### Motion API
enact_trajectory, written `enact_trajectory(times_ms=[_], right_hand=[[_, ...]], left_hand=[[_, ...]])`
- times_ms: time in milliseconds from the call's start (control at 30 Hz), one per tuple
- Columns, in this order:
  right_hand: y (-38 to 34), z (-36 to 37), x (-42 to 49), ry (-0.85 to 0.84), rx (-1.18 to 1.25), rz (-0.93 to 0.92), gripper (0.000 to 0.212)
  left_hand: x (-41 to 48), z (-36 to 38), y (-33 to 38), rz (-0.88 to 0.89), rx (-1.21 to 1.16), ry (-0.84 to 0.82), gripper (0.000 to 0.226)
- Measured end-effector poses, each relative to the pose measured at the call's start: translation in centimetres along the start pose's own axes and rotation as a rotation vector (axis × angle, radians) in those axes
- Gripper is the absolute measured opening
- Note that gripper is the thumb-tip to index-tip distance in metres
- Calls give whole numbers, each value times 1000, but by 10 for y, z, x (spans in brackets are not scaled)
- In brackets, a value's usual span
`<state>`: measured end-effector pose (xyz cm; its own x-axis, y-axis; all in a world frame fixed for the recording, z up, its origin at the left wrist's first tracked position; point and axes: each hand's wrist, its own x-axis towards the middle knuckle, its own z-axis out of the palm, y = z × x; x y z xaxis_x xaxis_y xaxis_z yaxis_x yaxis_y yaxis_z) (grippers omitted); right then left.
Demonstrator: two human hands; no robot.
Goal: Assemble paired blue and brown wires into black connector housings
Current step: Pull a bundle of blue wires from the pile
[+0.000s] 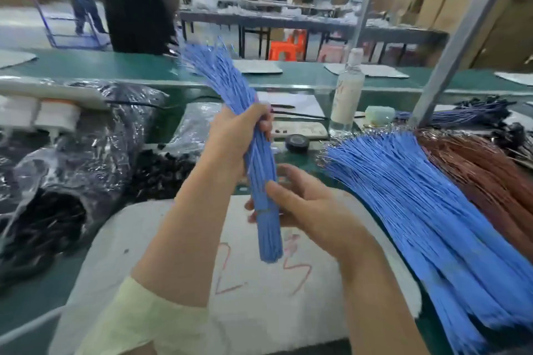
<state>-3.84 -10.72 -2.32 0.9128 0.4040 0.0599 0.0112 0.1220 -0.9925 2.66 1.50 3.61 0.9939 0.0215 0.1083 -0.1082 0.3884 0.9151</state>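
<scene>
Blue wire bundle (261, 170) had smooth plastic insulation with a slight sheen and bare metal tips glinting at the top. Loose blue wires (418, 210) along the desk's right edge had the same finish, with shiny metal terminals. Brown wires (484, 176) were plastic too, slightly glossy. Bags (72, 153) at the left edge were clear, crinkled, glossy film. Black housings (161, 173) looked like matt plastic. Pad (173, 239) at the near edge was matt white and soft-looking. Desk (294, 157) top was matt green. Post (450, 66) was dull grey metal.

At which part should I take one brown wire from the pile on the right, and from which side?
Probably pinch its insulation just behind the metal tip, coming from above. The brown wires fan out at their far end, so single ones separate there; nearer, they lie packed against the blue pile.
</scene>
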Motion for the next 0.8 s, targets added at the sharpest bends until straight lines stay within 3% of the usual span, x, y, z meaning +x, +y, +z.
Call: enact_trajectory(times_ms=[100, 233, 333, 533, 667, 800], right_hand=[[16, 15, 15, -67, -34, 215, 13], [37, 33, 22, -37, -117, 365, 18], [50, 41, 18, -54, -129, 328, 9], [57, 47, 22, 70, -160, 293, 1], [47, 38, 29, 78, -311, 349, 20], [38, 36, 32, 23, -465, 302, 20]], left_hand=[[-7, -51, -16, -60, 153, 52, 19], [-14, -87, -35, -83, 101, 141, 15], [-9, -100, -43, -106, 4, 168, 8], [1, -106, -57, -140, -118, 156, 15], [6, -106, -59, -164, -278, 146, 3], [10, -105, -62, -166, -255, 203, 15]])
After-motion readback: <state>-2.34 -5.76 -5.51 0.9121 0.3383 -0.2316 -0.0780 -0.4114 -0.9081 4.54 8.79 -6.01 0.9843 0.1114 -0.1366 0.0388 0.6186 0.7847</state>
